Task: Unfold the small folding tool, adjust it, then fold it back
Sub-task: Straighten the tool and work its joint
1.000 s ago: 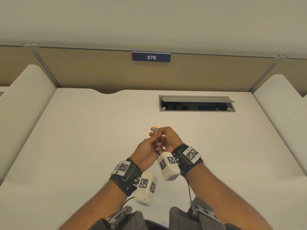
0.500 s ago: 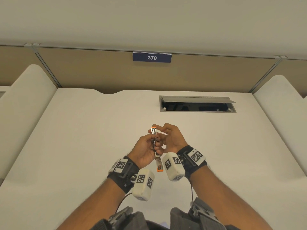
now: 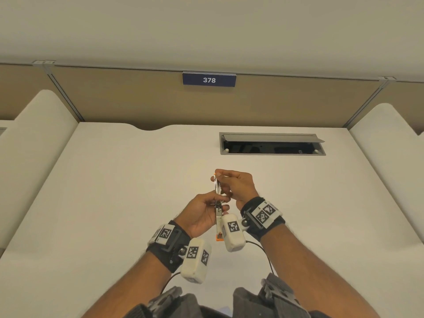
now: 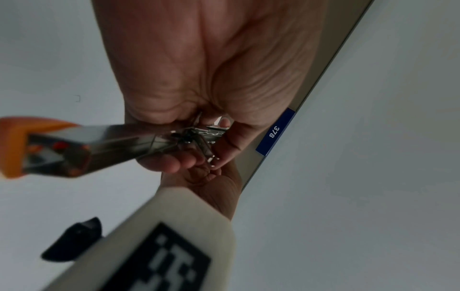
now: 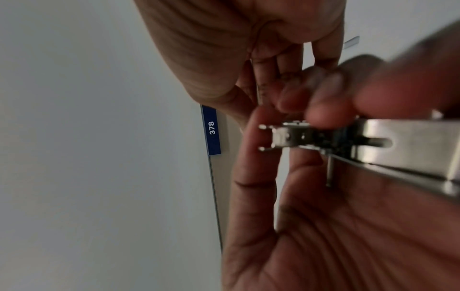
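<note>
Cream-white surface (image 3: pixel 114 191) stretches beneath both hands, which hold a small folding tool of silver metal with orange plastic end caps (image 3: pixel 218 211) in the air above it. Its long axis runs away from the body, spread nearly straight. The left hand (image 3: pixel 202 212) grips the near section; the right hand (image 3: pixel 234 187) pinches the far section, better placed to swing it.
</note>
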`<state>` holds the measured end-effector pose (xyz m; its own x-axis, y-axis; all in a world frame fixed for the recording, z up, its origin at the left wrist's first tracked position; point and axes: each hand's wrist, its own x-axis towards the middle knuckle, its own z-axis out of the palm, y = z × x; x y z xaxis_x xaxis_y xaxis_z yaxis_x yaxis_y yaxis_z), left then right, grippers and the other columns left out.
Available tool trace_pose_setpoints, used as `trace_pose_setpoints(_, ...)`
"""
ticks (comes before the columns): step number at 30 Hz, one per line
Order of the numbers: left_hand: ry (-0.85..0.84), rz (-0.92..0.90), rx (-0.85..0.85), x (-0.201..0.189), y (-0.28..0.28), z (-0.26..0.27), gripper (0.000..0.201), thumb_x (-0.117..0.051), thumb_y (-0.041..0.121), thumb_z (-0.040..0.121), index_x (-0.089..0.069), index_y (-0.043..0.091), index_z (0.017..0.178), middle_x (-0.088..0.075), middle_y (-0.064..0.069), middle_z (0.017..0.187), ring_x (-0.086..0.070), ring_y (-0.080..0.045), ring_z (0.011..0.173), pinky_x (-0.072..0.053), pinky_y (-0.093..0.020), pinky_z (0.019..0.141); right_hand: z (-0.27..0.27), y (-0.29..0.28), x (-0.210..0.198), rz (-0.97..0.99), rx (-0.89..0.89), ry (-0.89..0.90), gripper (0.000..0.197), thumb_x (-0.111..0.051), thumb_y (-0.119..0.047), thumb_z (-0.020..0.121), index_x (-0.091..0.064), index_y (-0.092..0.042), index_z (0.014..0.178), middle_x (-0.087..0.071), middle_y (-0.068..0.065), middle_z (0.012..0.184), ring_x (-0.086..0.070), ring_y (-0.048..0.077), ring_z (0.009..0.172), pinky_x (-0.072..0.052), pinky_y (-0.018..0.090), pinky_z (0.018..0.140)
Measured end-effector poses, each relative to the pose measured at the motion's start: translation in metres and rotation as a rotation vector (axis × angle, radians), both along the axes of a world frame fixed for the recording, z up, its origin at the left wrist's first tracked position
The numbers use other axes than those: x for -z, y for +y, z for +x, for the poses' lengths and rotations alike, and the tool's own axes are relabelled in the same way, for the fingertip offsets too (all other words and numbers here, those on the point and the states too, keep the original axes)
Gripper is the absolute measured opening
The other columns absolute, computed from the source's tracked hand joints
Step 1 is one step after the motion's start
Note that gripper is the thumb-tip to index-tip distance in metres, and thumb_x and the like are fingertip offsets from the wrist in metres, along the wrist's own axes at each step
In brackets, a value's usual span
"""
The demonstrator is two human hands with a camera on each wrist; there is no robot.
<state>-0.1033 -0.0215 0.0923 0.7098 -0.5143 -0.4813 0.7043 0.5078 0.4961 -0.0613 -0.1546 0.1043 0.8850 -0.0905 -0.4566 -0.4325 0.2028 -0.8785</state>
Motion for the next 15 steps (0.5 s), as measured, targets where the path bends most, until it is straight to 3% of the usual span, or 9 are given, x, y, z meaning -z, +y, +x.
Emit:
trace_pose_setpoints(3, 0.031, -0.012, 0.004, 0.003, 0.001, -0.003, 0.044, -0.061, 0.006, 0.082, -0.051, 0.004, 0.125, -0.053, -0.007, 0.083, -0.044, -0.015, 0.061, -0.038, -0.026, 0.059, 0.001, -0.002, 0.001, -0.039, -0.038, -0.004, 0.021, -0.071, -0.004, 0.092, -0.073, 0.005, 0.111, -0.076, 0.020, 0.095, -0.066, 0.011, 0.053, -0.054, 0.022, 0.047)
trace_pose_setpoints(6, 0.076, -0.030, -0.022, 0.005, 0.002, -0.002, 0.047, -0.057, 0.004, 0.083, -0.054, 0.002, 0.129, -0.049, -0.007, 0.078, -0.037, -0.014, 0.058, -0.037, -0.025, 0.052, 0.008, -0.009, 0.005, -0.088, -0.034, -0.001, 0.011, -0.074, -0.010, 0.090, -0.077, -0.007, 0.100, -0.077, 0.014, 0.096, -0.069, 0.018, 0.068, -0.057, 0.024, 0.055)
trace_pose_setpoints(9, 0.102, -0.042, -0.029, 0.007, 0.005, 0.001, 0.038, -0.055, 0.004, 0.083, -0.053, 0.006, 0.121, -0.045, -0.005, 0.077, -0.034, -0.015, 0.055, -0.034, -0.026, 0.052, 0.021, -0.030, 0.015, -0.217, 0.089, -0.005, 0.008, -0.069, -0.014, 0.093, -0.076, -0.018, 0.094, -0.078, 0.007, 0.096, -0.071, 0.016, 0.075, -0.053, 0.024, 0.068)
trace_pose_setpoints(12, 0.104, -0.053, -0.029, 0.008, 0.009, 0.002, 0.028, -0.057, 0.004, 0.080, -0.052, 0.008, 0.107, -0.043, -0.005, 0.076, -0.033, -0.015, 0.053, -0.032, -0.026, 0.053, 0.035, -0.060, 0.035, -0.331, 0.198, 0.031, 0.010, -0.068, -0.009, 0.092, -0.076, -0.014, 0.092, -0.078, 0.008, 0.097, -0.072, 0.018, 0.078, -0.051, 0.023, 0.063)
trace_pose_setpoints(13, 0.102, -0.052, -0.032, 0.008, 0.010, 0.003, 0.026, -0.058, 0.004, 0.079, -0.052, 0.009, 0.104, -0.043, -0.005, 0.076, -0.033, -0.015, 0.054, -0.031, -0.026, 0.053, 0.039, -0.069, 0.044, -0.396, 0.197, 0.049, 0.010, -0.068, -0.007, 0.090, -0.076, -0.014, 0.090, -0.078, 0.009, 0.098, -0.073, 0.021, 0.080, -0.054, 0.025, 0.065)
trace_pose_setpoints(15, 0.099, -0.046, -0.034, 0.010, 0.010, 0.004, 0.026, -0.059, 0.005, 0.078, -0.052, 0.009, 0.103, -0.042, -0.005, 0.076, -0.032, -0.015, 0.054, -0.029, -0.026, 0.053, 0.047, -0.084, 0.060, -0.550, 0.152, 0.099, 0.008, -0.073, -0.012, 0.085, -0.077, -0.019, 0.087, -0.079, 0.008, 0.101, -0.076, 0.025, 0.087, -0.061, 0.036, 0.080)
